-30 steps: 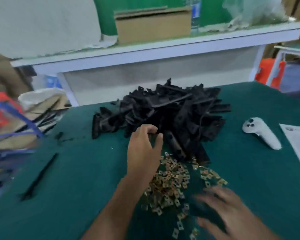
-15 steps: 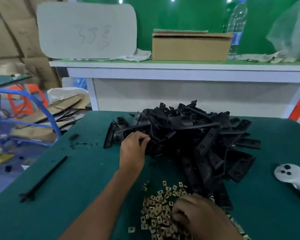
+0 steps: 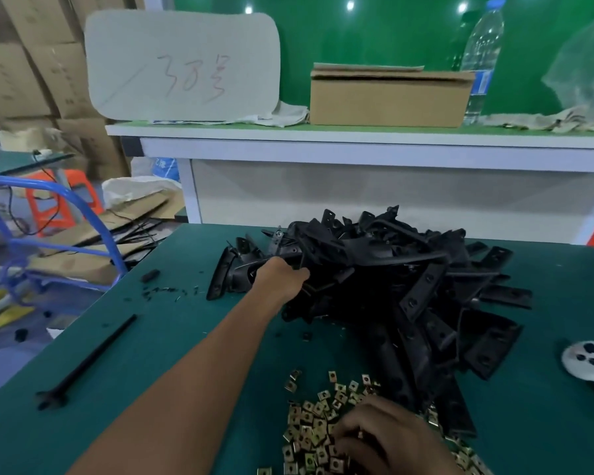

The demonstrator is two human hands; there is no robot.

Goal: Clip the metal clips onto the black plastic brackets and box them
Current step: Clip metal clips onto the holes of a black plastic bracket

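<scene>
Bracket [image 3: 240, 269] lies lengthwise leftward from pile, left hand [image 3: 282, 277] gripping it.

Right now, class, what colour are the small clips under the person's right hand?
Brassy gold metal clips, seen in the head view.

We see a dark teal-green table [image 3: 172, 341] under a heap of matte black brackets [image 3: 391, 286] and a scatter of brassy gold metal clips [image 3: 318, 423] (each with a dark centre hole). Behind, a plain tan cardboard box [image 3: 388, 97] sits before a bright green wall [image 3: 367, 32]. A white controller [image 3: 588, 366] shows 3 black buttons.
</scene>
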